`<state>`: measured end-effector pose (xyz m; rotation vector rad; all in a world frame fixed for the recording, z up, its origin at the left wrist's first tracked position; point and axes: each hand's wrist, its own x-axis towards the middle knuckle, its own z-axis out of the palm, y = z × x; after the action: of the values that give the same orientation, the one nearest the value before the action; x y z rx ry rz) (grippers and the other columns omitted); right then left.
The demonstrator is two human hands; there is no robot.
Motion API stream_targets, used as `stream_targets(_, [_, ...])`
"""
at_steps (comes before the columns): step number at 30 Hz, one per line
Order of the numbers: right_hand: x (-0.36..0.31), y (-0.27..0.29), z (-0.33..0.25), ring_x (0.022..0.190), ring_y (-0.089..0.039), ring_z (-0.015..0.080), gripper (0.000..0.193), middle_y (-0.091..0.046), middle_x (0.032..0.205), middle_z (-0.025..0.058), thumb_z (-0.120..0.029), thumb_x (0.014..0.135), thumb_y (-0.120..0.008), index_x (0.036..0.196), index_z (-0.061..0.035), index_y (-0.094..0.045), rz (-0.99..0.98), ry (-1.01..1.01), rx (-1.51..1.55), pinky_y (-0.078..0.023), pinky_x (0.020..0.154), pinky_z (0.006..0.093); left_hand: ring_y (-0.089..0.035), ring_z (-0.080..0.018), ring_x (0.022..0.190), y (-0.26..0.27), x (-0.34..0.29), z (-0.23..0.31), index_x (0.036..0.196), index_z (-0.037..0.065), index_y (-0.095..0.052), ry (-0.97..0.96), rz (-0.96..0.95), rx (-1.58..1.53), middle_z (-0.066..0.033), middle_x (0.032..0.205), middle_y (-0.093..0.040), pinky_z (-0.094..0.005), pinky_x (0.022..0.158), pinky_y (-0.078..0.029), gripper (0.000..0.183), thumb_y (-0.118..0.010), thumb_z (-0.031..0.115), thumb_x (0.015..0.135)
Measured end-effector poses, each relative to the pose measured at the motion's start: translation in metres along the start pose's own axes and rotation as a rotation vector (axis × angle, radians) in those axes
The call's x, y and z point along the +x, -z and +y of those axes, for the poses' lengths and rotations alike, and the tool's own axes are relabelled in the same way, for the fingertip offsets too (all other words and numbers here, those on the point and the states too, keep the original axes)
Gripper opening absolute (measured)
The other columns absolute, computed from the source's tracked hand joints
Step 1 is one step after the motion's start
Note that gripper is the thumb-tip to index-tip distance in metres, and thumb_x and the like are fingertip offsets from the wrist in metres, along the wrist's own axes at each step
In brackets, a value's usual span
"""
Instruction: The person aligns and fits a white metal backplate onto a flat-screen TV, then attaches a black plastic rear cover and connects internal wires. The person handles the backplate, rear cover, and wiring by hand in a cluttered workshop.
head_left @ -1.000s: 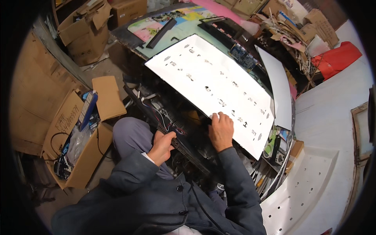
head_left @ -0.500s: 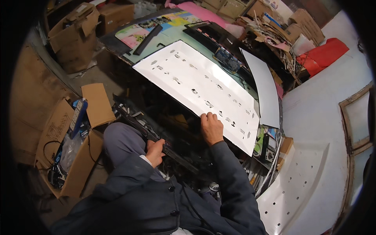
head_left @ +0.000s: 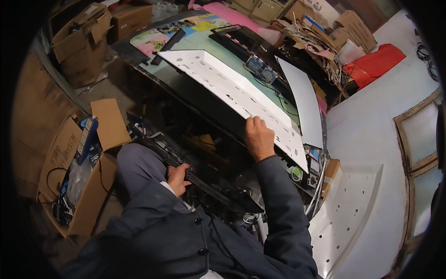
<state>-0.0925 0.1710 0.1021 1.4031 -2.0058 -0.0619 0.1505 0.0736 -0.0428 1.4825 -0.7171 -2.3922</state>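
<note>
A white reflector sheet (head_left: 246,100) with raised edges and many small cut-outs lies across the table, its near edge tilted up. My right hand (head_left: 260,137) is closed on that near edge, thumb hidden beneath or behind the sheet. Lower down, beside my knee, my left hand (head_left: 177,179) is closed around a long black strip (head_left: 218,196), which slants from upper left to lower right. Part of the strip is in dark shadow. To the right of the reflector sheet stands a narrow plain white panel (head_left: 302,100).
On the table (head_left: 174,88) are a black bar (head_left: 169,45), a blue circuit board (head_left: 261,69) and a dark screen frame (head_left: 227,39). An open cardboard box (head_left: 95,195) of cables stands at left. Against the right wall leans a perforated white panel (head_left: 350,209).
My right hand has raised the reflector sheet's near edge, so the sheet looks narrower and steeper. The left hand keeps hold of the black strip, whose right end has shifted rightward.
</note>
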Motion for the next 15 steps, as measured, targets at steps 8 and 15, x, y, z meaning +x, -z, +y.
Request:
stream_targets(8, [0.047, 0.063, 0.032, 0.080, -0.069, 0.0323, 0.018, -0.063, 0.088, 0.0080, -0.019, 0.086, -0.075, 0.091, -0.0094, -0.060, -0.015, -0.133, 0.020, -0.052, 0.061, 0.0460, -0.067, -0.0314, 0.114, 0.021, 0.029, -0.024, 0.128, 0.003, -0.049, 0.035, -0.048, -0.031, -0.0133, 0.120, -0.065, -0.0609, 0.097, -0.054, 0.034, -0.062, 0.016, 0.099])
stream_targets(15, [0.084, 0.107, 0.069, 0.083, -0.069, 0.0367, 0.023, -0.067, 0.088, 0.0117, -0.020, 0.083, -0.079, 0.090, -0.0068, -0.061, 0.010, -0.132, 0.070, -0.053, 0.067, 0.0486, -0.067, -0.0236, 0.097, 0.031, 0.022, -0.032, 0.117, 0.003, -0.056, -0.002, -0.116, -0.132, -0.0097, 0.110, -0.069, -0.0385, 0.081, -0.053, 0.028, -0.067, 0.019, 0.097])
